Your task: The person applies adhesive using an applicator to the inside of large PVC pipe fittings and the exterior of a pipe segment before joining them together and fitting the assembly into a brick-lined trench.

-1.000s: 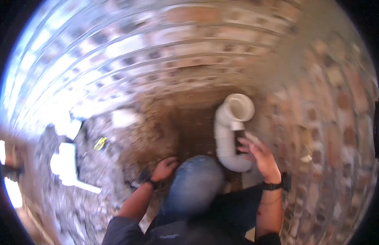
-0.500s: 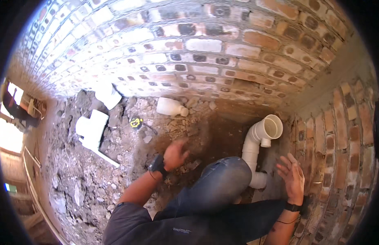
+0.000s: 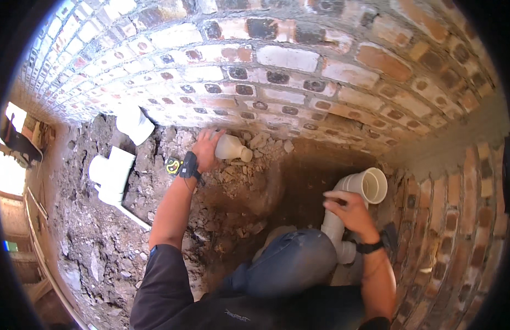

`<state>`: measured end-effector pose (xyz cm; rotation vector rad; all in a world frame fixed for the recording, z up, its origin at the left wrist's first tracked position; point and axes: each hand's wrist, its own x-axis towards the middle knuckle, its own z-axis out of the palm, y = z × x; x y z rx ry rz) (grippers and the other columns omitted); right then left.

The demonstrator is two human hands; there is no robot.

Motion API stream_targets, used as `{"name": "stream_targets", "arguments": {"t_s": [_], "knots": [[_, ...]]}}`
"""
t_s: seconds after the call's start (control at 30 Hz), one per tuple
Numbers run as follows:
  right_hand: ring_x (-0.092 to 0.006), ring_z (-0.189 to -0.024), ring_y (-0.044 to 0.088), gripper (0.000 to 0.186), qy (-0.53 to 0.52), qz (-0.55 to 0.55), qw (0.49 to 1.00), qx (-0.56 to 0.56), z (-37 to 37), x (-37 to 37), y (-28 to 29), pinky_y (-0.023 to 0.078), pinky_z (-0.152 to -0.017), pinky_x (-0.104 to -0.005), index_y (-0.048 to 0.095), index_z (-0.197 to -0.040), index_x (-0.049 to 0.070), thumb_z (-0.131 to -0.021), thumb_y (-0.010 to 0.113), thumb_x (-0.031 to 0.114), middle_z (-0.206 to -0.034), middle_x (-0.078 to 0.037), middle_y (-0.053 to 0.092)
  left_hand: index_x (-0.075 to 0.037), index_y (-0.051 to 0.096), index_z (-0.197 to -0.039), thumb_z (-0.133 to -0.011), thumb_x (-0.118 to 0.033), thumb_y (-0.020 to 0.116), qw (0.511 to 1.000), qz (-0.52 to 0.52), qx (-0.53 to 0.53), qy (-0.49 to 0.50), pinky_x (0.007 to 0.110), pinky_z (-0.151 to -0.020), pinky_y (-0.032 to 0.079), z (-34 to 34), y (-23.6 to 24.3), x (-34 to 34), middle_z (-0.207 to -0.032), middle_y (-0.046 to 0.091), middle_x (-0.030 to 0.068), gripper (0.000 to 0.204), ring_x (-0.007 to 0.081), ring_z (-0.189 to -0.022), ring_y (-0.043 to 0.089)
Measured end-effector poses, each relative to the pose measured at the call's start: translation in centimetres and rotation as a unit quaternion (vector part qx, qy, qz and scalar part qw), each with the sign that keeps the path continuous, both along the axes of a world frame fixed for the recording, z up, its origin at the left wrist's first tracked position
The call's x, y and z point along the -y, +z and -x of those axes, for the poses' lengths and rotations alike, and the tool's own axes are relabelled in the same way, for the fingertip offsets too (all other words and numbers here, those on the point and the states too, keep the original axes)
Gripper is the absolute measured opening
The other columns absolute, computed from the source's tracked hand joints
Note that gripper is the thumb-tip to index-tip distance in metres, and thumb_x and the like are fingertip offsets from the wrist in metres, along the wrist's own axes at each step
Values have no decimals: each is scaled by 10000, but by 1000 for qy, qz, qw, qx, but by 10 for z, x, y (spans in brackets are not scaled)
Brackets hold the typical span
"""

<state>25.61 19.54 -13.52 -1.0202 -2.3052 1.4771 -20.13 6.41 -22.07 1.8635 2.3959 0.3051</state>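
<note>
A translucent white plastic bottle lies on its side on rubble near the brick wall. My left hand has its fingers around the bottle's base end. In the pit at the right, a white PVC pipe rises through a bend to an open socket. My right hand is in front of this pipe, just below the socket, and hides part of it. Its thumb and forefinger point left, slightly apart, with nothing visible between them. Whether it touches the pipe I cannot tell.
A yellow and black tape measure lies beside my left wrist. White pipe fittings and another white piece rest on the broken soil at the left. Brick walls bound the far and right sides. My bent knee stands beside the pipe.
My left hand has reached forward from over the soil to the bottle. The right hand has moved left from beside the wall to in front of the pipe. The view has shifted slightly.
</note>
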Motion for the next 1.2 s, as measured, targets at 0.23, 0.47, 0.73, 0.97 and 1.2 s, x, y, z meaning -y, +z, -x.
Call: {"name": "stream_targets", "arguments": {"t_s": [0.23, 0.47, 0.73, 0.97, 1.2], "knots": [[-384, -1077, 637, 619, 121, -102, 985, -75, 178, -13, -79, 509, -905, -449, 565, -1351, 52, -827, 781, 301, -1229, -213, 648, -55, 497, -1354, -564, -148, 885, 993, -85, 30, -75, 467, -1090, 372, 19, -14, -13, -1310, 541, 194, 885, 397, -1243, 479], [-415, -1096, 622, 619, 152, -106, 974, -133, 245, -20, -33, 511, -900, -453, 543, -1336, 4, -839, 769, 296, -1216, -258, 626, -41, 556, -1260, -549, -244, 920, 986, -112, 105, 62, 462, -1055, 396, -12, 34, 15, -1226, 574, 178, 824, 368, -1197, 506], [-416, -983, 630, 447, 262, -110, 947, -147, 197, 6, 22, 522, -839, -451, 610, -1203, -9, -817, 756, 164, -1071, -214, 643, -35, 539, -1259, -597, -286, 907, 959, -135, 249, 14, 442, -1010, 455, -87, 64, 71, -1198, 561, 184, 798, 365, -1136, 557], [-391, -976, 628, 444, 379, -260, 874, -160, 152, 62, 105, 529, -827, -436, 614, -1192, 10, -790, 760, 130, -1045, -182, 638, -34, 485, -1347, -646, -304, 875, 898, -78, 429, -66, 387, -1030, 443, -126, 120, 137, -1264, 574, 170, 847, 299, -1200, 559], [-383, -885, 643, 431, 427, -356, 821, -132, 112, 98, 168, 537, -759, -427, 636, -1161, 40, -764, 784, 125, -995, -166, 641, -25, 465, -1403, -688, -388, 850, 855, -11, 470, -219, 353, -1038, 412, -127, 142, 144, -1295, 571, 110, 889, 210, -1208, 530]]}}
